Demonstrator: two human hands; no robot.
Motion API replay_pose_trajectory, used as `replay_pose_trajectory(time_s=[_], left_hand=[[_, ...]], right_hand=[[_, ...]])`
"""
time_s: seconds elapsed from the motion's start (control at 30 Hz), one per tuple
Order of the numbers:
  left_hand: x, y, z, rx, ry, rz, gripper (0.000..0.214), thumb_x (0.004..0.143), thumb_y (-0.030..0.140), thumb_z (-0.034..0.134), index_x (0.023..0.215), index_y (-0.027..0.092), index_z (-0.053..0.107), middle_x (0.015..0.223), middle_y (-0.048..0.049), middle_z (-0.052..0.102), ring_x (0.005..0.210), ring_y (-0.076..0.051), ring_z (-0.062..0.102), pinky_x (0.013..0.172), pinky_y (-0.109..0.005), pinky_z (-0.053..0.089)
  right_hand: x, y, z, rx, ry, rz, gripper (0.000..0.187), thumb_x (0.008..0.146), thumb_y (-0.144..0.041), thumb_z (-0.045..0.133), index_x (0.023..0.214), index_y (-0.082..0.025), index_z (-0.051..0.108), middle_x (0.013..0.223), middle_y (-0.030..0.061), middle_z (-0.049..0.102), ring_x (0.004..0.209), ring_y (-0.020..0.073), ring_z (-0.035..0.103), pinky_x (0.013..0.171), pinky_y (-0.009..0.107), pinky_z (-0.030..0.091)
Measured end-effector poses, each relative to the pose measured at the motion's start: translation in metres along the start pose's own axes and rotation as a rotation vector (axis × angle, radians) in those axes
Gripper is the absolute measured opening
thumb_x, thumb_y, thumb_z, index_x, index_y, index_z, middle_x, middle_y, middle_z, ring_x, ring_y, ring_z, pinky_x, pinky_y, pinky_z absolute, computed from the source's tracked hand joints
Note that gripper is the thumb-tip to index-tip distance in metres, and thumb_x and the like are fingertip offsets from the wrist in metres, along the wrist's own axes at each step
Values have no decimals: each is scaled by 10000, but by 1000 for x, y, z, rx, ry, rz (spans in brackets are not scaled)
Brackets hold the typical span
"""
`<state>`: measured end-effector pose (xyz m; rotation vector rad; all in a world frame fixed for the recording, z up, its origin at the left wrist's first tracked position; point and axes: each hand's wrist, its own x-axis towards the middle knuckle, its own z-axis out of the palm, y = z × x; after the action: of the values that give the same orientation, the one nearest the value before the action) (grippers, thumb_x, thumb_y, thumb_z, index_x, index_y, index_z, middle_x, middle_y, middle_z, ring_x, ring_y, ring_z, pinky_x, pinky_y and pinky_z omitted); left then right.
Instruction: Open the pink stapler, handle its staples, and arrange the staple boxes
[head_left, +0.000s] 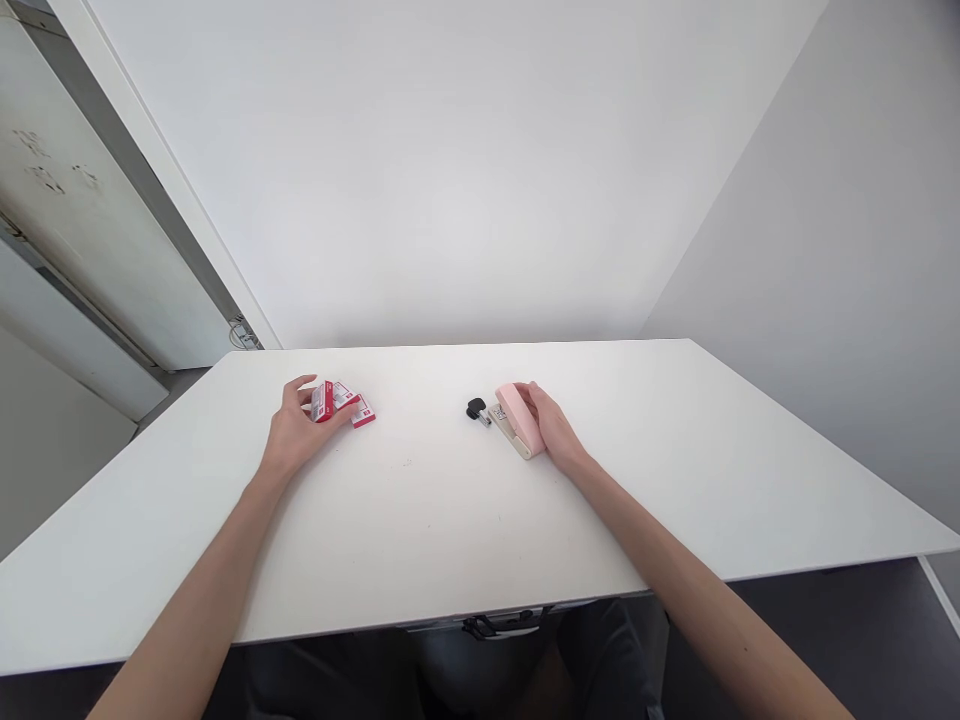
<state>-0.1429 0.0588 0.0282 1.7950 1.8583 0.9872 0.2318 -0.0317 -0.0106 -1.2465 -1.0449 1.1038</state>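
Note:
My left hand (298, 430) is curled around several small red-and-white boxes (322, 401) at the left of the table, with the thumb along their near side. The rightmost red-and-white box (364, 413) lies flat beside the thumb tip. To the right of the middle, my right hand (551, 420) grips a pink stapler (519, 420) from its right side. The stapler rests on the table, its pink top angled up from its cream base. Just left of it lies a small black object with a short metal end (477, 409); its kind is unclear.
The white table (420, 520) runs up to a white wall (480, 180) at the back. A grey wall (862, 250) rises on the right. Below the near edge are my legs and a black handle-like part (495, 626).

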Motion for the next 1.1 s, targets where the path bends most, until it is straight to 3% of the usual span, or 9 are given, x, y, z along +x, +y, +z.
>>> replay_pose_trajectory(time_s=[0.23, 0.37, 0.47, 0.53, 0.63, 0.73, 0.9, 1.0, 1.1], left_hand=[[9, -14, -6, 199, 82, -126, 876, 706, 722, 731, 1391, 223, 511, 1362, -151, 635, 1282, -380, 582, 1045, -499, 487], [12, -20, -5, 236, 211, -171, 816, 739, 731, 677, 1314, 169, 537, 1301, -162, 656, 1273, -386, 577, 1125, -532, 416], [10, -22, -4, 289, 334, -252, 869, 732, 743, 667, 1303, 105, 514, 1361, -230, 589, 1389, -430, 448, 1191, -573, 310], [8, -21, -3, 291, 345, -274, 965, 711, 745, 683, 1369, 75, 462, 1461, -265, 494, 1463, -445, 337, 1203, -579, 286], [5, -19, 1, 286, 279, -166, 972, 770, 727, 641, 1480, 104, 409, 1523, -238, 463, 1508, -406, 284, 1219, -562, 272], [4, -20, 6, 373, 179, 2, 749, 898, 704, 481, 1450, 199, 524, 1548, -167, 500, 1540, -386, 246, 1246, -580, 188], [7, -30, 12, 481, 12, 71, 688, 992, 655, 263, 1424, 238, 601, 1609, -114, 469, 1557, -381, 251, 1257, -614, 99], [6, -33, 14, 479, 1, 126, 664, 1007, 618, 259, 1443, 236, 582, 1618, -115, 457, 1545, -393, 282, 1251, -645, 98], [1, -24, 18, 445, 98, 288, 614, 1012, 577, 329, 1424, 201, 584, 1601, -145, 467, 1557, -406, 250, 1250, -650, 127]], right_hand=[[-1, -3, 0, -49, 6, -25, 569, 981, -699, 414, 1239, -275, 691, 1355, 38, 698, 1264, 268, 624, 1076, 385, 462], [-3, -3, 0, -77, 12, -35, 542, 990, -683, 415, 1232, -282, 688, 1352, 33, 695, 1262, 264, 621, 1084, 389, 458], [-3, -3, -1, -97, 13, -38, 543, 995, -679, 405, 1231, -279, 687, 1344, 38, 696, 1245, 267, 626, 1085, 403, 455], [-3, -3, -1, -108, 18, -41, 541, 996, -677, 406, 1231, -278, 687, 1347, 40, 692, 1245, 266, 624, 1091, 405, 449], [-3, -3, -1, -114, 15, -37, 535, 1001, -671, 399, 1239, -284, 682, 1359, 35, 685, 1258, 263, 616, 1095, 403, 446], [-2, -3, -1, -118, 12, -33, 529, 1006, -667, 390, 1239, -288, 676, 1366, 32, 679, 1268, 261, 610, 1094, 401, 448], [-4, -6, -1, -176, 13, -15, 517, 1006, -663, 382, 1249, -308, 669, 1351, 28, 680, 1251, 272, 616, 1086, 430, 460], [-4, -6, 0, -213, 20, -27, 499, 995, -652, 422, 1274, -311, 655, 1387, 28, 659, 1285, 274, 596, 1119, 445, 440], [-6, -6, 1, -223, 9, -45, 480, 967, -633, 512, 1304, -313, 632, 1434, 29, 633, 1331, 267, 572, 1139, 437, 429]])
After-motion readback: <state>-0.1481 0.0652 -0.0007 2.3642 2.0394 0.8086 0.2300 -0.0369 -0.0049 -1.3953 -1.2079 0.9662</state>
